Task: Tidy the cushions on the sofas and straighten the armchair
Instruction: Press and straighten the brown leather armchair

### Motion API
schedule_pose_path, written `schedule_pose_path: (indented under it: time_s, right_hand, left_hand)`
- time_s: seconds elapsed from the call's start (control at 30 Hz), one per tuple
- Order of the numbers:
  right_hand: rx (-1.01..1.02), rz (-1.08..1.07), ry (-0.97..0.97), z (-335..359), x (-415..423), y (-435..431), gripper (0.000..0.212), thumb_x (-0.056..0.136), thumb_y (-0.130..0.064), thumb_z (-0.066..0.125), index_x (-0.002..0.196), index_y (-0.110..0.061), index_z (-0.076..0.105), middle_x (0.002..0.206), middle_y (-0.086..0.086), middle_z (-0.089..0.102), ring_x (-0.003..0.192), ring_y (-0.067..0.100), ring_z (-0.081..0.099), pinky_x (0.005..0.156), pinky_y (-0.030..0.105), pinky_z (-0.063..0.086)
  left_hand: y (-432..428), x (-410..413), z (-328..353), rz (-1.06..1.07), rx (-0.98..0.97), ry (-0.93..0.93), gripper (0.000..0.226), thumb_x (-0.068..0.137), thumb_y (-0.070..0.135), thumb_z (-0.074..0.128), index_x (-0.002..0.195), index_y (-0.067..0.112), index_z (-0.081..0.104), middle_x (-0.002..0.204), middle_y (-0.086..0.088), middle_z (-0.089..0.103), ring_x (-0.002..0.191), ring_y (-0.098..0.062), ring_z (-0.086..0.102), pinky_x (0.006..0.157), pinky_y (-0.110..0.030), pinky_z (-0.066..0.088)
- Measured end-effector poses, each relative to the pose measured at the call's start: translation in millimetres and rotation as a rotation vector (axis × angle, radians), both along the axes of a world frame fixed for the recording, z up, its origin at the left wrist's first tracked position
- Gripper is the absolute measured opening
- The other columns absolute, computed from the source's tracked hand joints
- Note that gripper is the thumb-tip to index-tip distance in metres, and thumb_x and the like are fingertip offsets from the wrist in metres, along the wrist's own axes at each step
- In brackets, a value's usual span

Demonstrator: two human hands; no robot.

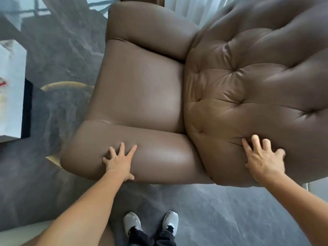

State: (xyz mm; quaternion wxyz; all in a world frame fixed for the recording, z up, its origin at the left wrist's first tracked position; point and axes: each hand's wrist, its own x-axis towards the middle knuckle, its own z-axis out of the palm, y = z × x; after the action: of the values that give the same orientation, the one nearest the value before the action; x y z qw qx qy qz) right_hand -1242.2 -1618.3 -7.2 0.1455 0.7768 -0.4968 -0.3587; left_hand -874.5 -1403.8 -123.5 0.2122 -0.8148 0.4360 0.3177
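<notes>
The left hand (119, 162) is laid flat, fingers spread, on the armchair (142, 96) armrest; the right hand (264, 157) is pressed, fingers splayed, against the tufted backrest, nothing clamped.

Grey carpet (230, 210) bears the brown armchair (138, 96) and grey sneakers (150, 222).

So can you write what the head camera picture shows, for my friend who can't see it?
A person stands beside a brown leather armchair, left hand pressed flat on its near armrest and right hand on the edge of its tufted backrest. Their grey sneakers stand on a grey carpet.
</notes>
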Motion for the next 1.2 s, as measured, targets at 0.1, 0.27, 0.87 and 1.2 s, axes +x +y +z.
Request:
schedule_pose_path:
  time_s: [0.1, 0.27, 0.87, 1.2]
  right_hand:
    - [-0.010, 0.052, -0.010, 5.4, 1.8, -27.3, 0.074, 0.092, -0.047, 0.053, 0.154, -0.035, 0.014, 0.146, 0.003, 0.015, 0.128, 0.027, 0.025, 0.084, 0.051, 0.044]
    - [-0.013, 0.180, 0.029, 15.2, 2.0, -71.1, 0.087, 0.082, -0.059, 0.061, 0.152, -0.036, 0.016, 0.142, 0.003, 0.016, 0.125, 0.027, 0.026, 0.083, 0.047, 0.049]
    - [-0.110, 0.456, 0.071, 21.6, -23.5, -223.6, 0.041, 0.098, -0.019, 0.031, 0.132, -0.031, 0.051, 0.146, 0.002, 0.025, 0.129, 0.024, 0.027, 0.082, 0.048, 0.048]
    - [-0.247, 0.573, 0.047, 6.8, -38.6, -221.3, 0.047, 0.097, -0.023, 0.032, 0.142, -0.032, 0.038, 0.147, 0.001, 0.024, 0.126, 0.022, 0.024, 0.080, 0.042, 0.044]
  left_hand:
    - [-1.7, -14.2, -3.3, 0.028, -0.018, 0.016, 0.125, 0.064, 0.057, 0.081, 0.147, 0.050, -0.012, 0.162, -0.004, -0.009, 0.140, -0.047, 0.004, 0.105, -0.065, 0.031]
    - [-3.8, -47.3, -10.1, 0.129, -0.061, 0.029, 0.122, 0.066, 0.054, 0.081, 0.149, 0.048, -0.008, 0.161, -0.006, -0.007, 0.137, -0.046, 0.009, 0.103, -0.063, 0.036]
    - [-77.3, -203.3, -40.7, 0.598, -0.293, 0.121, 0.109, 0.072, 0.046, 0.080, 0.147, 0.057, 0.002, 0.164, 0.006, -0.010, 0.147, -0.042, -0.006, 0.114, -0.061, 0.024]
    - [-72.1, -208.1, -35.0, 0.638, -0.279, 0.132, 0.113, 0.071, 0.042, 0.082, 0.146, 0.058, -0.001, 0.163, 0.006, -0.016, 0.147, -0.043, -0.010, 0.115, -0.063, 0.016]
